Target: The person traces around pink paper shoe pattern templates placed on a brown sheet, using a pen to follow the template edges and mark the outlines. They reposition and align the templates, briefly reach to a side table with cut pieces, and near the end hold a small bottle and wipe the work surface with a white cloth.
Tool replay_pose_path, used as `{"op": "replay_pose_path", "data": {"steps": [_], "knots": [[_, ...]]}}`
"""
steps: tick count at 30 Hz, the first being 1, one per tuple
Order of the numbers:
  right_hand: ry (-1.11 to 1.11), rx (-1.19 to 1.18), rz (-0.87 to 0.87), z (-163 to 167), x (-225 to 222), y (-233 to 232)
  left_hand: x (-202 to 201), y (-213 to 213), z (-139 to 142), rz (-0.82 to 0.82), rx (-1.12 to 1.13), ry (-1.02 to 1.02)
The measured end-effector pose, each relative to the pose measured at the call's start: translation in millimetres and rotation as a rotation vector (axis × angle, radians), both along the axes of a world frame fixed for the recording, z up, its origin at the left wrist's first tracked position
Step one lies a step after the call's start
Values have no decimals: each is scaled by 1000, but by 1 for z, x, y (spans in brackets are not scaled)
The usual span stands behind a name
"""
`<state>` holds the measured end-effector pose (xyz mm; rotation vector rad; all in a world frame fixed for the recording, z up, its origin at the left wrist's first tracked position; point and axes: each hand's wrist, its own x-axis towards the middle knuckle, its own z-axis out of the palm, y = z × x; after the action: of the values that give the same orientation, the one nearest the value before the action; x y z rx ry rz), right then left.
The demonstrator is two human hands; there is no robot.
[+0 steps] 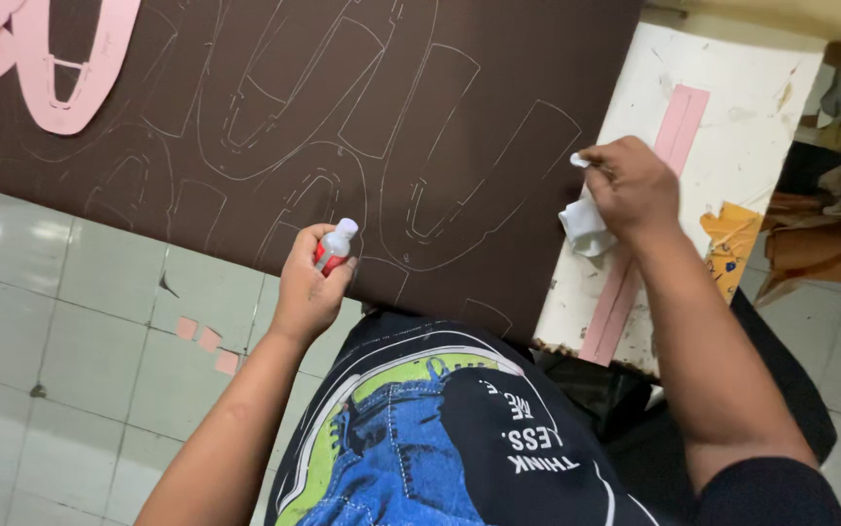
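Observation:
My left hand [306, 285] grips a small bottle [335, 245] with a red body and a pale cap, held at the near edge of a large dark brown sheet [459, 88] marked with pale traced outlines. My right hand [633, 185] is closed on a crumpled white cloth [581, 226] at the sheet's right edge, over a white table [732, 127]. A long pink strip [679, 122] lies on that table, passing under my right hand.
Pink cut-out pattern pieces [60, 58] rest on the sheet's far left corner. Small pink scraps [208, 340] lie on the tiled floor [50, 321] below. An orange scrap [732, 239] sits at the table's right edge, with clutter [830, 244] beyond.

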<state>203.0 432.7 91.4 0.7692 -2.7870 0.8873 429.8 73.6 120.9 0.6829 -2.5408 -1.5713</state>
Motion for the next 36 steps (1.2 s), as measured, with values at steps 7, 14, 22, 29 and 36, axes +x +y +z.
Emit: {"op": "replay_pose_path", "data": {"steps": [7,14,22,29,36], "knots": [[143,103,-50,-19,-11,-20,6,0,-34,45,-43,81],[128,179,49,-16,-1,-23,4,3,-37,115,-57,46],[241,188,166,-26,-18,-21,-1,6,-35,159,-52,10],[181,301,118,-22,-41,-17,-5,8,-29,178,-47,-30],[230,281,-7,-13,-52,-18,-7,8,-28,194,-17,-50]]}}
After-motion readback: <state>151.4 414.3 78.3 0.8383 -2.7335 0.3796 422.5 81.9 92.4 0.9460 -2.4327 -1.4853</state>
